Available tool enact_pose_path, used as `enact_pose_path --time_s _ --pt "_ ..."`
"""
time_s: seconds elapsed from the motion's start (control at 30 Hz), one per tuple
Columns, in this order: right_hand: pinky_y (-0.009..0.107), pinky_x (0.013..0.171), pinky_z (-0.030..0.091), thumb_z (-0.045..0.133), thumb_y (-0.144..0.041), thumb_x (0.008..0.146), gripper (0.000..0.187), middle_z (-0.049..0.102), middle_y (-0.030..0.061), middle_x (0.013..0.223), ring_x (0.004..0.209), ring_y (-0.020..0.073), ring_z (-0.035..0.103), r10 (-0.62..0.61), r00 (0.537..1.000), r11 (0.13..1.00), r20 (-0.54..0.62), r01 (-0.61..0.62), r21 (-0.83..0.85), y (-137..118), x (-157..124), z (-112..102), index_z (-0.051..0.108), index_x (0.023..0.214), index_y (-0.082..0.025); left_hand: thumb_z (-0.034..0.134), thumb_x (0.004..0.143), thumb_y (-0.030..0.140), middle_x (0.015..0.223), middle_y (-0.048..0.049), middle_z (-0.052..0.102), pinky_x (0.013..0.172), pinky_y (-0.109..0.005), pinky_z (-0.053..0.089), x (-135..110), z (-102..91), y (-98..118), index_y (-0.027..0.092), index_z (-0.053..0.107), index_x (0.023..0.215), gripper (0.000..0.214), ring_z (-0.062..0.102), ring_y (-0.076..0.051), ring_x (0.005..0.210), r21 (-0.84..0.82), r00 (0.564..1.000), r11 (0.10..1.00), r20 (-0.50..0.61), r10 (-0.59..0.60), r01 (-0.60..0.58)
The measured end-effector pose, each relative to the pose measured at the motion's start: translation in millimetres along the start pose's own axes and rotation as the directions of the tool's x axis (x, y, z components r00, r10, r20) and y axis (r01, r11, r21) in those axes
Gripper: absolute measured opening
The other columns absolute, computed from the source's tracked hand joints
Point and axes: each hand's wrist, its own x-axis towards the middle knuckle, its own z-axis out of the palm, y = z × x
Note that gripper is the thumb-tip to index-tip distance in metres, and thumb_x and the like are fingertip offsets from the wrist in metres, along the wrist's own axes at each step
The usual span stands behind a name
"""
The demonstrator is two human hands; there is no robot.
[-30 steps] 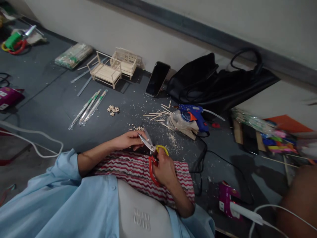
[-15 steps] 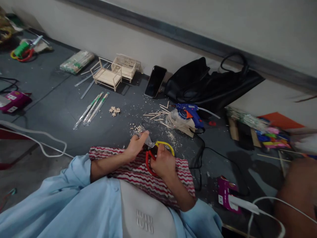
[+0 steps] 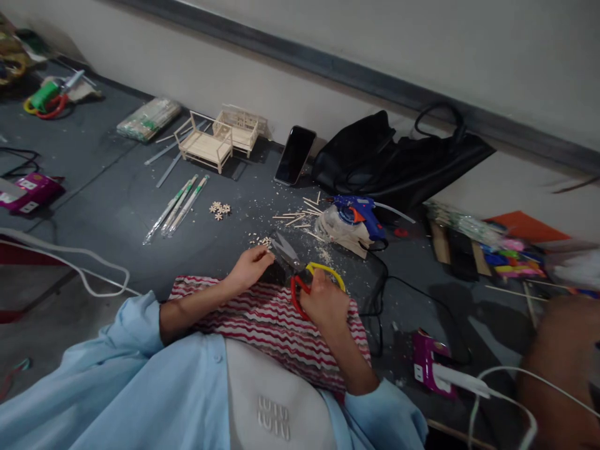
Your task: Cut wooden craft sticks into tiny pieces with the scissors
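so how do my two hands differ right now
The right hand grips the scissors by their red and yellow handles; the left hand holds no tool, pinching at the blade tips. The right lies over the striped cloth, the left reaches just past it. Both forearms are bare.

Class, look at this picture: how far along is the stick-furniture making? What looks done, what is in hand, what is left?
Done: two small pale stick-built furniture models stand near the wall. In hand: the right hand grips red-and-yellow-handled scissors, blades by the left hand; tiny cut wooden bits lie beside. Left: loose thin wooden sticks and clear-wrapped stick packets, seemingly unused.
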Motion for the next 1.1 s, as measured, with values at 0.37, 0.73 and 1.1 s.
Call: enact_pose_path --time_s 0.37,0.73,1.1 --pt "0.026 0.06 0.039 0.052 -0.039 0.08 0.022 0.06 0.0014 0.069 0.06 0.0157 0.055 0.185 0.98 0.898 -0.067 -0.141 0.418 30.9 -3.2 5.2 0.059 0.088 -0.02 0.045 0.091 0.027 0.105 -0.013 0.062 0.083 -0.04 0.045 -7.4 -34.3 2.3 0.015 0.064 0.094 0.023 0.055 -0.025 0.097 0.833 0.84 0.358 0.212 0.499 -0.423" --pt "0.027 0.064 0.044 0.049 -0.034 0.075 0.016 0.058 0.0 0.069 0.064 0.0159 0.052 0.315 0.927 0.79 -0.206 -0.135 0.599 46.7 -2.4 21.8 0.056 0.082 -0.021 0.045 0.092 0.021 0.141 -0.0149 0.052 0.109 -0.034 0.037 41.7 63.2 -2.9 0.011 0.056 0.127 0.037 0.042 -0.021 0.136 0.43 0.419 0.074 0.803 0.424 -0.9" --pt "0.027 0.064 0.042 0.05 -0.034 0.075 0.021 0.055 -0.0002 0.069 0.061 0.0151 0.051 0.228 0.96 0.847 -0.165 -0.111 0.52 51.8 -1.3 32.7 0.059 0.087 -0.02 0.042 0.095 0.027 0.124 -0.0157 0.064 0.102 -0.035 0.046 6.2 -37.6 -16.1 0.009 0.063 0.117 0.035 0.06 -0.023 0.117 0.61 0.577 0.077 0.691 0.435 -0.789"
